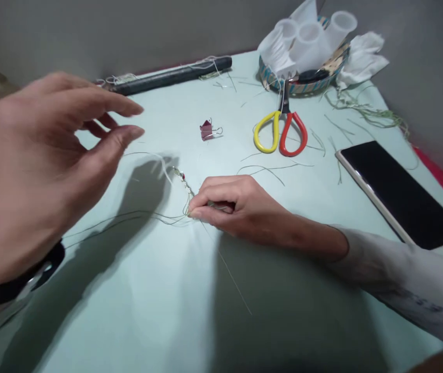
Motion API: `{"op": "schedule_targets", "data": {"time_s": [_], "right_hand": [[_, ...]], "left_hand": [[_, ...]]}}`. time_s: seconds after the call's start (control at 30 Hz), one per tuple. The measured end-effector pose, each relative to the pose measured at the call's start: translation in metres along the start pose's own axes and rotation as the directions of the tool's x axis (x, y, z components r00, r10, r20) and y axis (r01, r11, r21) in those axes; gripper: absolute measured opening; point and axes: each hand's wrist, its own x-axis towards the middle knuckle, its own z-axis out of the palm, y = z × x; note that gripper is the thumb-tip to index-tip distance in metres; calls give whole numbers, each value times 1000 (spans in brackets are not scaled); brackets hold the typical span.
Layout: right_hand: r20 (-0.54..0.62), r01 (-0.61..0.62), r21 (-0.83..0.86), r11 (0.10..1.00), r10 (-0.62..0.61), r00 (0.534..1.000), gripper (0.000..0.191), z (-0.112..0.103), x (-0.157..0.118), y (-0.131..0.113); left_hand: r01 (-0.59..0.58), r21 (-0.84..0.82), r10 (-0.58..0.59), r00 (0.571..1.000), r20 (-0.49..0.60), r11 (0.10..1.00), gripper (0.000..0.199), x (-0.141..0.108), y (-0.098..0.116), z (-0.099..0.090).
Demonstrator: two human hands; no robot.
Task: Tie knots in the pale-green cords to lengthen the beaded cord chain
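Observation:
My right hand (237, 204) is closed in a pinch on the thin green cords of a small knotted cord piece (185, 181), low over the table. A red bead shows near the piece's upper end. Loose cords (139, 213) trail from the pinch to the left, and one fine strand runs toward the front. Raised at the left, my left hand (61, 140) has thumb and forefinger apart, with nothing visible between them. A white thread (162, 165) lies beside the knotted piece.
Beyond the hands lie a dark red binder clip (206, 130) and scissors (280, 132) with yellow and red handles. A basket (302, 85) holds white plastic cups. A phone (403, 194) rests at the right, a dark rod (174, 76) at the back, and cord scraps (376, 111) lie around.

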Motion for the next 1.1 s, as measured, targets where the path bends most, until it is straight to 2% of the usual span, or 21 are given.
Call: {"op": "schedule_targets", "data": {"time_s": [0.07,0.13,0.2,0.3,0.4,0.53,0.63,0.83,1.1], "right_hand": [[-18,-31,16,999,31,999,18,-1,1,-1],[-28,-53,41,998,55,998,17,-2,1,-2],[-32,-66,60,996,68,997,17,-2,1,-2],[-34,-73,65,995,75,997,17,-1,1,-2],[-29,-62,30,998,63,998,18,0,0,-2],[-34,-14,-63,998,12,999,21,2,-2,-1],[-30,25,-133,991,-29,999,23,3,-5,1],[-14,40,-229,973,-44,999,26,3,-8,0],[20,53,-372,927,-49,999,31,5,-8,-4]], "left_hand": [[-5,46,8,998,-64,999,22,-6,2,3],[-101,28,101,995,21,994,21,-28,2,6],[-190,-22,191,978,82,982,8,-55,1,9],[-271,-78,281,946,161,959,24,-79,2,18],[-335,-90,346,922,173,938,30,-79,2,28],[-364,-67,370,915,162,929,35,-73,0,35],[-344,-64,350,921,169,937,38,-76,-2,35],[-341,-88,352,921,165,936,28,-76,-1,33],[-368,-71,374,912,167,927,37,-78,-1,29]]}}
